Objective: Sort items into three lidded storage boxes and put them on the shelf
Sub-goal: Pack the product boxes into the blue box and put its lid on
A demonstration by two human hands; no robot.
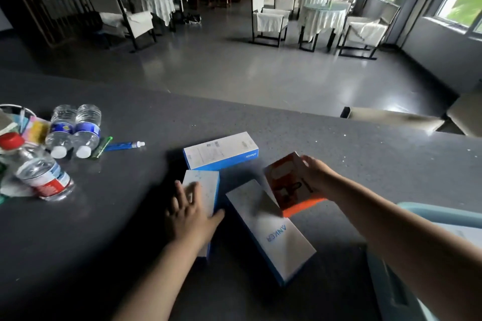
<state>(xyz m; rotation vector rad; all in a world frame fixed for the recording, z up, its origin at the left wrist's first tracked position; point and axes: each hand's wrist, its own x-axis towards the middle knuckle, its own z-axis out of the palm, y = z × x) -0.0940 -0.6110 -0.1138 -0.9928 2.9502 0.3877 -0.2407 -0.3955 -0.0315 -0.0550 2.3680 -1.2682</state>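
Left hand [191, 212]: I see it lying flat, fingers straight and spread, on the near-left blue-and-white box [206, 190], lower centre of frame; nothing gripped.
Far box [221, 152]: white top, blue sides, lies flat just above the left hand, untouched.
Long box [271, 229]: white top with blue lettering, angled between the two hands, flat on the dark counter [130, 216].
Right hand [311, 174]: fingers curled over the orange box [285, 185], holding it tilted, right of centre.
Storage box [443, 214]: pale blue rim, lower right edge.
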